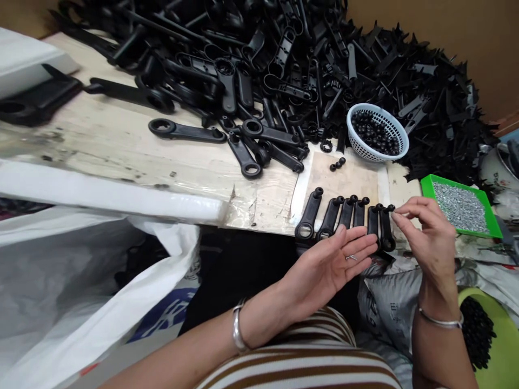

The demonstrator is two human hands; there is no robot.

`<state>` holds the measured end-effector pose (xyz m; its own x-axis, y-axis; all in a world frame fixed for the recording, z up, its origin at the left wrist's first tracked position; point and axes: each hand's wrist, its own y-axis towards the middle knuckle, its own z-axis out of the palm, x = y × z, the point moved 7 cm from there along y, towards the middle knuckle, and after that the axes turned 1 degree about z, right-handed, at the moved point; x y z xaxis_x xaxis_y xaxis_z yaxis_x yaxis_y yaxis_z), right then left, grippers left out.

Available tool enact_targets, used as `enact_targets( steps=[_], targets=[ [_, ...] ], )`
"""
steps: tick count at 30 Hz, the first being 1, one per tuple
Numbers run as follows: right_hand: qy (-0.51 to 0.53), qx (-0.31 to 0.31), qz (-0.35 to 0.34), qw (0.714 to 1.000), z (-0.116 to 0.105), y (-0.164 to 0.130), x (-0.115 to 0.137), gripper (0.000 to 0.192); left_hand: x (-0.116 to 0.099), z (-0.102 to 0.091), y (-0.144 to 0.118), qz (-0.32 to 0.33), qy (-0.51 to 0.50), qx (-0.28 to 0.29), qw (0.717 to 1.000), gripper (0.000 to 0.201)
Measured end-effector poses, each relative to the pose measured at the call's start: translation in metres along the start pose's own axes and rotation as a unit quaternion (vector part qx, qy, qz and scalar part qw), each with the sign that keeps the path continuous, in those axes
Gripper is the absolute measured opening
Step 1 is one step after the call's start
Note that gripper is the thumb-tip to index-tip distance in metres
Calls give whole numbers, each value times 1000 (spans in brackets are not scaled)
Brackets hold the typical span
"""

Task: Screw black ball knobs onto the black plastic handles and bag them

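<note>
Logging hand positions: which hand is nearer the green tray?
Right. The right hand is just left of the green tray in view; the left hand, palm up, is farther left.

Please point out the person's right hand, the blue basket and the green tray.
Right hand [433,233]: head view, on the back of the hand.
Blue basket [360,145]: head view, on its outer wall.
Green tray [493,215]: head view, on its right-hand wall.

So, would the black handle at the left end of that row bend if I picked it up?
Probably not: the black handle looks like stiff moulded plastic. It may feel light, with that hole through one end. Looking flattish, it probably won't roll.
</note>
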<state>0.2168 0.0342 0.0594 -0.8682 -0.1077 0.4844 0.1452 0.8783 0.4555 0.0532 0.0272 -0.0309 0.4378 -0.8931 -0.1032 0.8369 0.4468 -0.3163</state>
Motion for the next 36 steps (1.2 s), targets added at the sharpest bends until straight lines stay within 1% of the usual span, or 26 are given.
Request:
enact_targets(
  steps=[3,7,10,17,27,33,36],
  targets=[
    [-4,-16,4,1000,5,12,-16,2,-2,-1,-1,2,0,-4,1000,38],
    [5,5,9,1000,15,17,-22,4,-4,-1,-1,3,-1,-9,1000,38],
    [2,16,9,1000,18,17,-23,4,-5,-1,0,6,-1,-5,1000,39],
    [-1,20,-3,1000,18,19,-20,2,-7,-1,0,7,2,-14,1000,36],
    [4,42,8,999,19,20,-20,3,-8,0,1,11,3,-22,1000,37],
    [-9,52,-1,999,23,18,-22,5,-7,0,1,11,2,-17,1000,36],
    [-33,58,-22,998,22,17,-18,7,-8,-1,2,14,1,-11,1000,37]
  ],
)
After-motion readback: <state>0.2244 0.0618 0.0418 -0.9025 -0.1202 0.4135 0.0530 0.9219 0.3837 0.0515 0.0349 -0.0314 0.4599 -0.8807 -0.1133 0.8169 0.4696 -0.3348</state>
